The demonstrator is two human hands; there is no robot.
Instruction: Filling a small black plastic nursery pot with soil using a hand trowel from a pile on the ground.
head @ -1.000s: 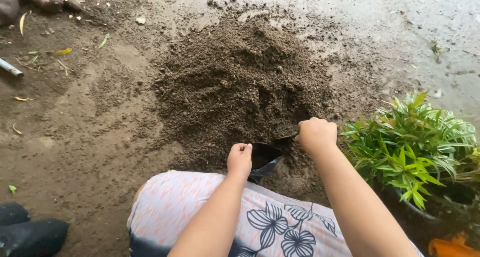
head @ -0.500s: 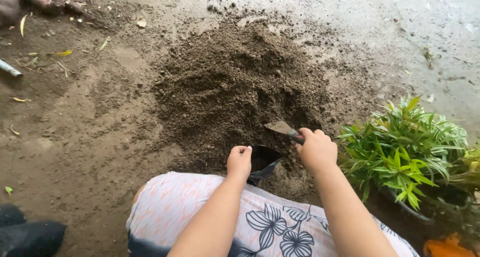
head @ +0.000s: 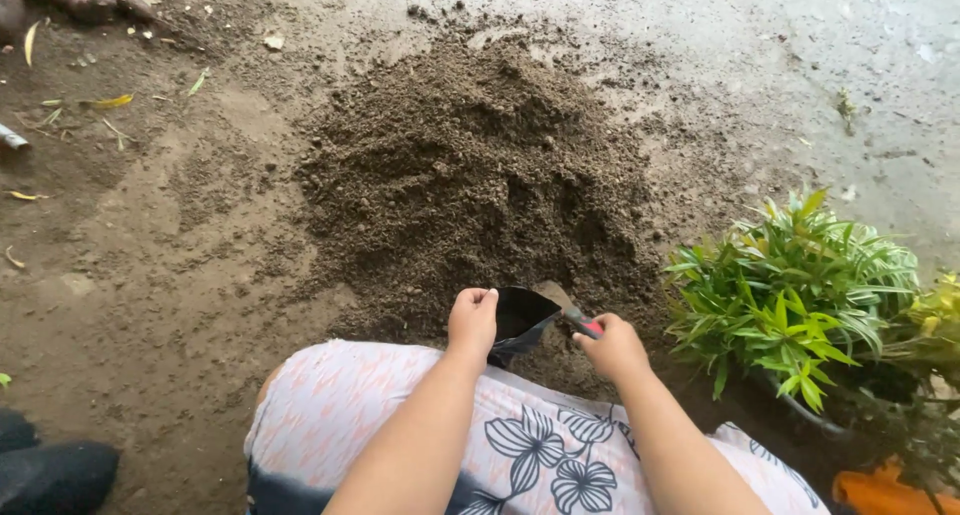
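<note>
crouching low over a pile of dark soil point(head: 470, 175) at the centre of the head view, patterned skirt point(head: 520, 445) filling the lower middle. shifted since half a second ago: trowel point(head: 565, 310) no longer lifted clear over the heap with blade showing, now drawn back and down toward the lower centre, blade mostly hidden at the mouth of the small black planting bag point(head: 520, 320). judged as a scoop being tipped into the bag, though soil on the blade cannot be made out. bag itself unmoved, at the near foot of the pile, just above the knees.

left hand point(head: 473, 320) curled closed, pinching the bag's left rim and keeping the mouth open; forearm running up from the bottom centre, wrist straight. right hand point(head: 612, 347) closed in a fist around the trowel's red handle, knuckles up, wrist turned inward toward the bag, forearm coming in from the lower right.

potted green plant point(head: 790, 285) with narrow striped leaves at the right edge, just beside the right hand but not touching. orange object point(head: 880, 490) in the lower right corner, dark shape point(head: 50, 470) in the lower left, scattered yellow leaves point(head: 105, 102) at the upper left on bare ground.
</note>
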